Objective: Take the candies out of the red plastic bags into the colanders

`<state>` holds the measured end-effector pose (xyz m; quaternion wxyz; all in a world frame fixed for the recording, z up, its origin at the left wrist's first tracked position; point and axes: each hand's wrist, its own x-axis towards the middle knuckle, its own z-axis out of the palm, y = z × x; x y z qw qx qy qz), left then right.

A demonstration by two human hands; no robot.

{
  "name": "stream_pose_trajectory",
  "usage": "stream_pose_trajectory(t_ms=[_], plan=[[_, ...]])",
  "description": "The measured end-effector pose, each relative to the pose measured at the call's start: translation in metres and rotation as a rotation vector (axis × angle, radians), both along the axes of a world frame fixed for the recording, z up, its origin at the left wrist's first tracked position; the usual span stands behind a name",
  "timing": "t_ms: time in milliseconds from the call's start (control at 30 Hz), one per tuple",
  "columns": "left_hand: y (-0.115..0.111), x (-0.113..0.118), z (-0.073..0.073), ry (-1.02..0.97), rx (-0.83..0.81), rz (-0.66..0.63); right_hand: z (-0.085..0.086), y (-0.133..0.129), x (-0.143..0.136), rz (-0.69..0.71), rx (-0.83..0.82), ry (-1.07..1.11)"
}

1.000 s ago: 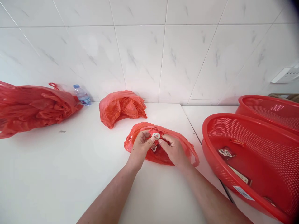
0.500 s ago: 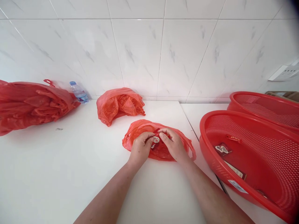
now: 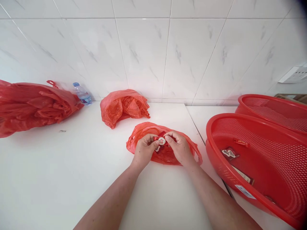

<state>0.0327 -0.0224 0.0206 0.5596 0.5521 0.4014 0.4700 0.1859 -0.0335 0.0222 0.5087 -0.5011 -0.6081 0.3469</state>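
Observation:
A small red packet with a round white label (image 3: 161, 141) is pinched at both sides between my hands. My left hand (image 3: 145, 147) grips its left end with thumb and forefinger, and my right hand (image 3: 177, 146) pinches the right end the same way. Beneath them a thin red plastic bag (image 3: 168, 158) lies spread with its mouth open toward me. Inside the bag, under the pinched packet, another dark red packet with white lettering (image 3: 157, 149) shows in part.
To the right stands a red perforated basket (image 3: 266, 166) holding several small packets, with a second red basket (image 3: 273, 110) behind. A crumpled red bag (image 3: 123, 103) sits near the tiled wall. Farther left are a stuffed red bag (image 3: 31, 105) and a plastic bottle (image 3: 82, 95).
My fingers have shifted slightly on the packet, and its round label now faces up more fully and sits a little higher. The whole view has moved a little.

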Motion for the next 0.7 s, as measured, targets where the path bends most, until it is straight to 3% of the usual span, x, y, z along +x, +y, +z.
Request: stream_pose_trajectory(t_ms=[267,700], plan=[[0.0019,-0.0033,-0.004,0.006,0.044,-0.033,-0.003,0.001,0.0019,0.04,-0.031,-0.016],[0.003,-0.0035,-0.0026,-0.009,-0.021,-0.018,-0.0035,0.0002,0.0015,0.034,-0.061,-0.003]])
